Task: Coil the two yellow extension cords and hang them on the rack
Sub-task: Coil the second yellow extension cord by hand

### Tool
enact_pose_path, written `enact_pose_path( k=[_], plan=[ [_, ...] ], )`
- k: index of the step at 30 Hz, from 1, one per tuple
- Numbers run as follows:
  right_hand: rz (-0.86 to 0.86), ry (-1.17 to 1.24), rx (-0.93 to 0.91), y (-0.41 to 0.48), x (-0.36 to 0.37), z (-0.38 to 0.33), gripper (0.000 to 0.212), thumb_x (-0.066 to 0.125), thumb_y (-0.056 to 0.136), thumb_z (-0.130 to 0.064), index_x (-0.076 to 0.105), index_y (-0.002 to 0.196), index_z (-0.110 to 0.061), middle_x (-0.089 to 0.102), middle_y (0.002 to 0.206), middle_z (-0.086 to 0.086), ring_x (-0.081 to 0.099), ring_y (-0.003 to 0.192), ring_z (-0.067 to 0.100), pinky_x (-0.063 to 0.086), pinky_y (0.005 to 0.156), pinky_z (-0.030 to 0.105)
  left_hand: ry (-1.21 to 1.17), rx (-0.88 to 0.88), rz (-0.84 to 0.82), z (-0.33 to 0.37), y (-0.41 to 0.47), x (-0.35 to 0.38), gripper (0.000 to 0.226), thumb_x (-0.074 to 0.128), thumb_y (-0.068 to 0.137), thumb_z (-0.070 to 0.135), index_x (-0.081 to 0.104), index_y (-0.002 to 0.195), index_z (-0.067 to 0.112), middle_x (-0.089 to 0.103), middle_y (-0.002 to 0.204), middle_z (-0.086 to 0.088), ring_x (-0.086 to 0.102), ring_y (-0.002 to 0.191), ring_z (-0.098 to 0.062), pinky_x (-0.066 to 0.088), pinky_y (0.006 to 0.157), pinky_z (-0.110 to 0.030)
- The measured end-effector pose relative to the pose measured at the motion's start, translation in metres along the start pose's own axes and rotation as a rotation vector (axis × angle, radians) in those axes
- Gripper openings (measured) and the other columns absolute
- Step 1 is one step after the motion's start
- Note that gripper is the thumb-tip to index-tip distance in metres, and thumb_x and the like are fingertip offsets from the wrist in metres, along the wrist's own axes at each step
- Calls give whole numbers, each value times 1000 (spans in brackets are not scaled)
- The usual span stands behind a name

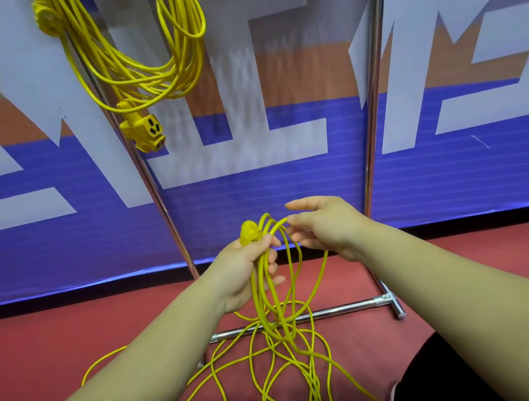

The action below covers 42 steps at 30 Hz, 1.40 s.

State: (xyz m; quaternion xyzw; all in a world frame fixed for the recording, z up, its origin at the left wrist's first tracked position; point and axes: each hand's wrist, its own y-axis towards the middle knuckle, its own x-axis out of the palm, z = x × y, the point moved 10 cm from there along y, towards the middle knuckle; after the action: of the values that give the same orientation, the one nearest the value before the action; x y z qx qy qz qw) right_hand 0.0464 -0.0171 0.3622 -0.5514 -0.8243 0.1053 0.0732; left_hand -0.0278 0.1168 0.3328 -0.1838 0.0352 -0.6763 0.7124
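Item 1: the first cord [135,68] is coiled and hangs on the rack [370,114] at upper left. Its socket end [145,128] dangles below the loops. The hanging point itself is above the frame edge and cannot be seen.

Item 2: the second cord [277,371] is only partly coiled. The left hand [247,261] grips a bundle of gathered loops, fingers curled round them, with the plug [249,232] standing at the top of the fist. The right hand [329,226], just beside it, pinches one strand at the crown of the loops, forefinger extended.

Governing relation: the held loops hang with their long axis near vertical, from the left fist down to a loose tangle on the floor [63,327]. That slack lies below the hands and toward the person, between the forearms, and partly across the rack's base bar [327,312]. The right hand is judged the nearer to the free run.

Containers: none seen. The rack bears one coil only.

Assessment: about half done. Crossed strands in the slack may snag as further loops are drawn.
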Motion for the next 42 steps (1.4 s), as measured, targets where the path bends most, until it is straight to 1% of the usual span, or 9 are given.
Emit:
enact_pose_path(
  k=[8,13,17,22,28,31,34,39,42],
  plan=[
    [-16,1,-351,-30,15,-32,57,71,88,-1,50,134,-29,74,88,4,69,75,26,59,75,34,-162,194,49,46,-5,-21,14,51,103,18,62,103,9,50,68,0,47,52,-11,45,49,-24],
    [-167,-193,-362,-27,42,-14,22,76,86,-8,65,105,-13,71,87,10,63,79,18,53,83,45,-355,267,84,66,-7,-36,10,51,102,13,60,99,10,55,73,0,51,53,-8,50,53,-25],
    [-434,-350,-278,-28,85,27,24,77,86,-15,64,107,-12,70,90,8,61,81,17,52,82,43,-504,298,88,73,-11,-41,20,50,102,9,59,84,9,61,74,-4,59,58,-11,59,63,-31],
    [-433,-411,-246,-23,96,37,11,72,91,-12,63,97,-10,64,73,3,53,63,12,43,66,32,-627,298,127,74,-10,-58,21,49,103,13,58,84,12,59,74,-2,59,57,-10,59,71,-37],
    [-384,-366,-229,-18,85,30,7,70,93,-21,72,97,-15,71,96,23,56,74,16,45,71,32,-619,289,202,74,-14,-75,31,49,105,26,53,76,19,48,63,5,54,58,-10,54,79,-44],
    [-335,-358,-251,-14,77,26,8,69,92,-28,71,92,-21,72,92,21,57,73,23,48,72,42,-619,299,224,78,-12,-83,31,47,106,27,50,76,18,45,61,6,47,52,-8,52,66,-32],
    [-340,-326,-244,-15,70,22,1,67,95,-14,67,94,-14,72,76,6,63,73,20,52,72,31,-638,326,265,85,-9,-102,30,46,107,25,45,77,19,39,59,8,35,44,-6,39,45,-22],
    [-362,-364,-241,-20,58,10,5,68,94,-11,72,94,-13,70,74,1,58,65,14,48,65,29,-245,312,404,78,-11,-119,34,57,102,16,40,73,25,26,59,5,23,42,-6,26,35,-19],
    [-267,-384,-283,-16,41,-2,7,71,91,-12,76,89,-16,73,76,4,57,66,17,45,63,28,30,187,331,59,-8,-95,33,66,95,12,43,75,25,24,60,3,23,42,-8,25,35,-20]
  ],
)
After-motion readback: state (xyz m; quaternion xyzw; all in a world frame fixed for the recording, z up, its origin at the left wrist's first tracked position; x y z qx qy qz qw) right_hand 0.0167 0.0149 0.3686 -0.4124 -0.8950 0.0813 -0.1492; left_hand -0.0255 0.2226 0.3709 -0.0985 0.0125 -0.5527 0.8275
